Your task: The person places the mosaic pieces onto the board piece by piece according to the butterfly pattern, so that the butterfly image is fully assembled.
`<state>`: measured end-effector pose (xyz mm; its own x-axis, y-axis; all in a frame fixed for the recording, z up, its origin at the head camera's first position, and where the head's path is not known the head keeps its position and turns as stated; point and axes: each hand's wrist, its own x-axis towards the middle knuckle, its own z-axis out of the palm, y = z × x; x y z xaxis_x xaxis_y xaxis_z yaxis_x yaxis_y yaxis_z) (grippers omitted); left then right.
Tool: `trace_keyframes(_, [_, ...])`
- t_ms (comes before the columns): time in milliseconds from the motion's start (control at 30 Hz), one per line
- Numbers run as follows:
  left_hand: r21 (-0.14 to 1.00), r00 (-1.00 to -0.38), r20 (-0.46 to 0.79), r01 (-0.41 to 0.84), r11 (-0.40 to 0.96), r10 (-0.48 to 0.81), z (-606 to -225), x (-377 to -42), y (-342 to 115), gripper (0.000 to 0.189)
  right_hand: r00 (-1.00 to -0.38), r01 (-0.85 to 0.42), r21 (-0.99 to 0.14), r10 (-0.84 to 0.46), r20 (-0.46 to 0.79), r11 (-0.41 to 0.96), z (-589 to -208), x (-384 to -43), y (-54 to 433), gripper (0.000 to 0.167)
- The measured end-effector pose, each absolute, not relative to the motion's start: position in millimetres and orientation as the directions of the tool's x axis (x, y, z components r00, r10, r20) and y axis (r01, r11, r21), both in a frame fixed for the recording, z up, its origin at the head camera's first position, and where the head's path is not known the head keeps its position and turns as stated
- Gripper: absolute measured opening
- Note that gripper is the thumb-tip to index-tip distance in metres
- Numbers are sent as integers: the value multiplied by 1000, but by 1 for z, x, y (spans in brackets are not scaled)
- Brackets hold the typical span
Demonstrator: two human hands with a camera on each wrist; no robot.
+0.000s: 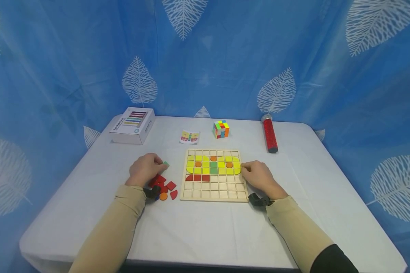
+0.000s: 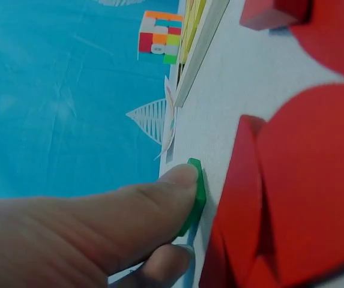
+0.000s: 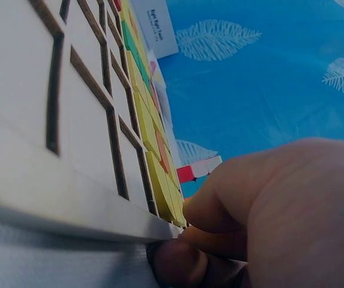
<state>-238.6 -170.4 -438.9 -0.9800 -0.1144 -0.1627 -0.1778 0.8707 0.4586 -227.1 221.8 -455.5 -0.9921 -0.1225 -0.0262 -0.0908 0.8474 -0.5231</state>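
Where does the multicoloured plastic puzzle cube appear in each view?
Head: the cube stands near the middle, beyond the pale wooden grid board.
Left wrist: at the top, just left of centre.
Right wrist: just right of and below centre, partly behind the right hand.
Shared landmark: the board.

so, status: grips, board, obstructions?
Left grip pinching green tile. Right grip holding right edge of partly filled board. Nothing visibly blocking the bare cells.
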Motion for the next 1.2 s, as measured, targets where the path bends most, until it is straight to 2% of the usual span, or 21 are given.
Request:
trace_keyframes(400, [501, -996, -52, -92, 861, -77, -441, -237, -167, 22, -991, -97, -521, -128, -24, 848, -456, -227, 222, 43])
trace_keyframes(1200, [506, -996, -51, -88, 858, -72, -446, -236, -159, 22, -993, -91, -517, -119, -23, 851, -461, -229, 223, 42])
